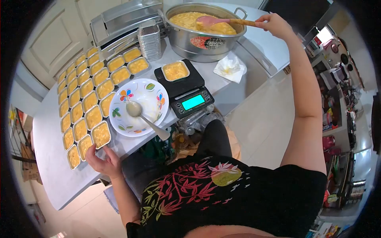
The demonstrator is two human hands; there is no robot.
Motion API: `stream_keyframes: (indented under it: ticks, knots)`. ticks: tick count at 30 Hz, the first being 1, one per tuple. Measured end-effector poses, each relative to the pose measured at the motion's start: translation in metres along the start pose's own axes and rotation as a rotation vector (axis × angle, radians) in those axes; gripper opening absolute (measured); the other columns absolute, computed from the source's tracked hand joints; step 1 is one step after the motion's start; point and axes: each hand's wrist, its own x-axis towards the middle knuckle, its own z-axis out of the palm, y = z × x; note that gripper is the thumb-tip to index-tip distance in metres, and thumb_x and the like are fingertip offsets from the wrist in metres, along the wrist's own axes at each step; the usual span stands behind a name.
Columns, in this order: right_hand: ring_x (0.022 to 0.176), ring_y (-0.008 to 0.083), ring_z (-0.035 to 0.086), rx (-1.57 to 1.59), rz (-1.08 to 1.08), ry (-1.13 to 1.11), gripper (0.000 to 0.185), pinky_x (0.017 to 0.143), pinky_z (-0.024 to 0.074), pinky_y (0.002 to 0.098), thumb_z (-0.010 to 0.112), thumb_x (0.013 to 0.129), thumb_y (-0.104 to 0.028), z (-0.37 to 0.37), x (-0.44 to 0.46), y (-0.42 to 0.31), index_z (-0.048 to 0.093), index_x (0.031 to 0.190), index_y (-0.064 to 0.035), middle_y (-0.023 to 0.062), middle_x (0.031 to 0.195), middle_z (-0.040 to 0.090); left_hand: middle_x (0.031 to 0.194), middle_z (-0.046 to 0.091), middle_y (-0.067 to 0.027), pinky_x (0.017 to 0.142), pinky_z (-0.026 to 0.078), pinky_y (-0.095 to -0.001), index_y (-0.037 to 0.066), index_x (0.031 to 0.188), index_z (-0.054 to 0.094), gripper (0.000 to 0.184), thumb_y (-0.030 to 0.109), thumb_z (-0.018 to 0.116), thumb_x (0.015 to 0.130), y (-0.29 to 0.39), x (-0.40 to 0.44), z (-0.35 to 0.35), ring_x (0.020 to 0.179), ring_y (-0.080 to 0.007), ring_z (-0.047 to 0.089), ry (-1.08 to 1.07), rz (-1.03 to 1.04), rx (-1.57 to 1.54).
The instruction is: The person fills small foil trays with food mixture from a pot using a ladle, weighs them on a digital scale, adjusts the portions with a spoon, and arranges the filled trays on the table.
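My right hand [274,25] grips the wooden handle of a pink-headed spatula [234,21], its head resting in the yellow chunky mixture of a large metal pot [202,45]. At the table's near edge, my left hand [104,160] touches the near side of a filled foil cup [101,134], fingers slightly apart. Rows of similar filled foil cups [90,99] cover the left of the table. One more filled foil cup [175,71] sits on a black digital scale [192,101] with a lit screen. Beside it, a metal spoon [145,119] lies in a floral bowl [154,89].
A stack of unused foil cups [149,39] stands left of the pot, beside metal trays [127,20]. A crumpled tissue [230,69] lies right of the scale. Plastic bottles [194,125] are below the table edge. Cluttered shelves [337,99] line the right side.
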Motion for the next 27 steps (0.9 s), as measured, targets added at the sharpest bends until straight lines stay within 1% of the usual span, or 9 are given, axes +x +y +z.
stream_keyframes:
  ticks: [7, 10, 14, 17, 20, 21, 24, 25, 27]
  knots:
    - [0.065, 0.0103, 0.057, 0.052, 0.077, -0.006, 0.029, 0.051, 0.042, 0.0258, 0.067, 0.079, -0.034, -0.002, -0.008, 0.014, 0.071, 0.096, -0.0116, 0.0025, 0.072, 0.063, 0.092, 0.055, -0.0152, 0.079, 0.042, -0.0398, -0.001, 0.099, 0.055, 0.026, 0.002, 0.06, 0.074, 0.001, 0.0, 0.0, 0.086, -0.033, 0.053, 0.012, -0.009, -0.016]
    - [0.067, 0.0086, 0.056, 0.28, 0.004, -0.011, 0.032, 0.05, 0.0405, 0.0247, 0.067, 0.079, -0.034, -0.009, -0.025, 0.017, 0.07, 0.099, -0.0089, 0.0011, 0.075, 0.062, 0.092, 0.055, -0.015, 0.079, 0.042, -0.0394, -0.001, 0.099, 0.055, 0.026, 0.002, 0.061, 0.074, 0.001, -0.001, 0.0, 0.085, -0.0327, 0.053, 0.016, -0.034, -0.033]
    - [0.056, 0.0047, 0.045, 0.389, -0.005, 0.043, 0.031, 0.048, 0.0335, 0.0195, 0.063, 0.085, -0.03, -0.019, -0.062, -0.005, 0.068, 0.104, -0.0064, -0.002, 0.071, 0.057, 0.091, 0.055, -0.0147, 0.079, 0.043, -0.0391, -0.001, 0.099, 0.055, 0.026, 0.001, 0.061, 0.074, 0.003, 0.0, 0.0, 0.085, -0.0324, 0.053, 0.017, -0.04, -0.037]
    - [0.058, 0.0058, 0.048, 0.448, -0.08, 0.048, 0.031, 0.049, 0.035, 0.0201, 0.063, 0.085, -0.029, -0.014, -0.089, -0.015, 0.068, 0.104, -0.0058, -0.0005, 0.074, 0.06, 0.091, 0.055, -0.0144, 0.077, 0.043, -0.038, -0.002, 0.099, 0.055, 0.027, 0.001, 0.061, 0.073, 0.004, 0.002, -0.002, 0.084, -0.0316, 0.053, 0.006, -0.028, -0.031]
    - [0.061, 0.0065, 0.051, 0.425, -0.11, 0.027, 0.031, 0.051, 0.0367, 0.0198, 0.063, 0.084, -0.028, 0.0, -0.115, -0.03, 0.068, 0.104, -0.0059, 0.0002, 0.079, 0.063, 0.091, 0.055, -0.0144, 0.076, 0.043, -0.0375, -0.002, 0.099, 0.055, 0.027, 0.001, 0.061, 0.072, 0.006, 0.004, -0.002, 0.084, -0.0312, 0.053, 0.013, -0.03, -0.039]
    - [0.056, 0.0081, 0.05, 0.344, -0.165, 0.116, 0.026, 0.051, 0.0393, 0.0256, 0.067, 0.082, -0.029, 0.008, -0.123, -0.036, 0.071, 0.098, -0.0093, -0.0013, 0.066, 0.059, 0.091, 0.055, -0.0143, 0.076, 0.043, -0.0374, -0.002, 0.099, 0.055, 0.027, 0.001, 0.061, 0.072, 0.007, 0.004, -0.002, 0.084, -0.0311, 0.053, 0.017, -0.029, -0.038]
    - [0.058, 0.0133, 0.057, 0.206, -0.217, 0.276, 0.022, 0.052, 0.0418, 0.0289, 0.068, 0.081, -0.029, 0.037, -0.148, -0.065, 0.072, 0.096, -0.0137, 0.0013, 0.066, 0.061, 0.091, 0.055, -0.0143, 0.076, 0.043, -0.0374, -0.001, 0.099, 0.056, 0.027, 0.001, 0.061, 0.072, 0.006, 0.004, -0.001, 0.084, -0.0311, 0.053, 0.021, -0.017, -0.04]
    - [0.061, 0.0174, 0.061, 0.206, -0.205, 0.357, 0.016, 0.053, 0.0434, 0.031, 0.07, 0.079, -0.03, 0.049, -0.153, -0.071, 0.072, 0.091, -0.0191, 0.001, 0.069, 0.062, 0.091, 0.055, -0.0143, 0.076, 0.043, -0.0374, -0.001, 0.099, 0.056, 0.027, 0.001, 0.061, 0.072, 0.005, 0.004, -0.001, 0.084, -0.031, 0.053, 0.023, -0.016, -0.04]
    - [0.062, 0.0173, 0.061, 0.063, -0.263, 0.375, 0.018, 0.055, 0.0438, 0.0288, 0.071, 0.077, -0.026, 0.051, -0.161, -0.082, 0.072, 0.092, -0.016, 0.0005, 0.075, 0.064, 0.091, 0.055, -0.0143, 0.076, 0.044, -0.0375, -0.001, 0.099, 0.056, 0.028, 0.001, 0.061, 0.072, 0.005, 0.003, -0.001, 0.084, -0.031, 0.053, 0.028, -0.014, -0.039]
